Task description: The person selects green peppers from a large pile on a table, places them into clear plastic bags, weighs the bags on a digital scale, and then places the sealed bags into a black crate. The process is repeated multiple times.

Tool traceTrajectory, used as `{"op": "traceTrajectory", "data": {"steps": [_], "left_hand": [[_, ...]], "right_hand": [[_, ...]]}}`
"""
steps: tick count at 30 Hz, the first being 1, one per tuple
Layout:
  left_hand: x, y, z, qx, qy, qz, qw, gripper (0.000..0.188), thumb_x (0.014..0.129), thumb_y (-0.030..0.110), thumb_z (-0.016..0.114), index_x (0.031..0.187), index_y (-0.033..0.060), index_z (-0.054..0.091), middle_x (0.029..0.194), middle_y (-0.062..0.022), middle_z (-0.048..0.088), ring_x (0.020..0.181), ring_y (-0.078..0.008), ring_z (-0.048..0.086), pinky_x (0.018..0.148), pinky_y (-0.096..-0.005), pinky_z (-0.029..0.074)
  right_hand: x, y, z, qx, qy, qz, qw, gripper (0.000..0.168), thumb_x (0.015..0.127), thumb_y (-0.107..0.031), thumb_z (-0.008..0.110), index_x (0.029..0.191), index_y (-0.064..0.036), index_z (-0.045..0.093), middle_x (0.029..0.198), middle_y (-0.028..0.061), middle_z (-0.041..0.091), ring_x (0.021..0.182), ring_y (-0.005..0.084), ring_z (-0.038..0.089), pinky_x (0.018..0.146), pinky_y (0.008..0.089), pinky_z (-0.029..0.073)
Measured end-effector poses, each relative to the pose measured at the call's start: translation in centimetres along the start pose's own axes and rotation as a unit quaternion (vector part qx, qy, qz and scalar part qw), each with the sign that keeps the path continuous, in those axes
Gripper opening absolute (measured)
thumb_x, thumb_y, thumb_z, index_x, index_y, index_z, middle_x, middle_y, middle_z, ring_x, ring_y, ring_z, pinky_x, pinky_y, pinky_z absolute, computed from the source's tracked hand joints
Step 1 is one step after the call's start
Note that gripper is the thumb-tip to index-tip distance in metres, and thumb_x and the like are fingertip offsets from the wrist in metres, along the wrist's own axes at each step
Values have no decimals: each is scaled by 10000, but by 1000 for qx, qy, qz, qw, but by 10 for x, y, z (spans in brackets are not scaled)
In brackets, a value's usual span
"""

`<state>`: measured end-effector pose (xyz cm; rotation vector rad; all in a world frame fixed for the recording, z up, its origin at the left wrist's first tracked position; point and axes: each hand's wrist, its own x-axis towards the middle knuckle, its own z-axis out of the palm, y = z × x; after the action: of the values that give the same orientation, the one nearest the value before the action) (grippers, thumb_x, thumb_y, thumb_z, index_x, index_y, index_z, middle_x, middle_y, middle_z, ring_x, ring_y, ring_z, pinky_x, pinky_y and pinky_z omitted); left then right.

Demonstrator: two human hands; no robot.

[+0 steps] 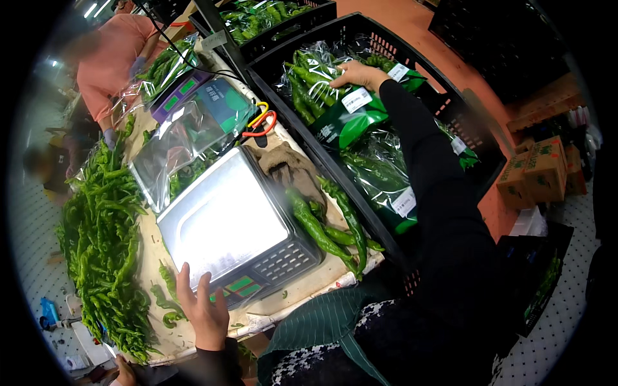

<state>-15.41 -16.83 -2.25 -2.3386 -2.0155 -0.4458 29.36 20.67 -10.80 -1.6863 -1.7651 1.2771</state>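
My right hand (362, 77) rests on a clear plastic bag of green peppers (314, 79) in a black plastic crate (410, 34); the fingers bend over its edge, and whether they grip it cannot be told. A white label sits on this bag's green lower part. Further labelled pepper bags (376, 164) lie in the same crate. My left hand (205, 304), fingers apart and holding nothing, is at the near left corner of a digital scale (227, 212) with a bare metal pan. Several loose long green peppers (314, 227) lie right of the scale, beside a brown cloth (289, 166).
A long heap of green peppers (104, 231) covers the table's left side. Empty clear bags (169, 149) lie behind the scale, near a purple scale (176, 96). A person (116, 62) with gloved hands works across the table. Cardboard boxes (536, 169) stand at right.
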Motion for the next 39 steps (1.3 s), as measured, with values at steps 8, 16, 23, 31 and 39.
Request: {"op": "traceTrajectory", "data": {"steps": [8,16,23,31,39], "left_hand": [[19,25,22,-37,-31,16,999,396,691,-92,655,1072,4,609,1381,-271,430,1261,-438,452,1014,-450,411],[43,53,40,-94,-74,57,991,389,717,-60,655,1097,19,626,1356,-260,464,1220,-414,499,991,-430,438],[38,52,46,-84,-79,59,992,392,719,-61,656,1102,16,624,1351,-264,469,1203,-417,512,975,-423,451],[13,45,37,-100,-59,12,993,397,713,-81,655,1098,9,617,1362,-258,457,1183,-407,527,915,-410,484],[2,52,52,-129,-49,30,990,376,724,-59,658,1089,21,622,1339,-251,487,1179,-405,535,941,-420,475]], "right_hand": [[12,17,13,83,-32,-36,995,395,708,-143,804,1054,14,694,945,99,697,833,176,626,739,344,482],[35,19,66,-168,40,4,985,691,660,-379,790,1238,-36,630,1210,195,633,1085,358,616,947,375,485],[11,19,76,-359,109,-66,925,594,804,-434,715,1165,27,620,937,220,674,835,316,682,704,415,537],[-28,41,103,-540,213,-275,766,608,877,-444,616,1372,-117,487,1330,159,470,1214,315,461,1080,488,281],[-17,56,119,-423,263,-193,845,563,877,-296,640,1390,-140,468,1449,181,385,1333,343,362,1140,524,187]]}}
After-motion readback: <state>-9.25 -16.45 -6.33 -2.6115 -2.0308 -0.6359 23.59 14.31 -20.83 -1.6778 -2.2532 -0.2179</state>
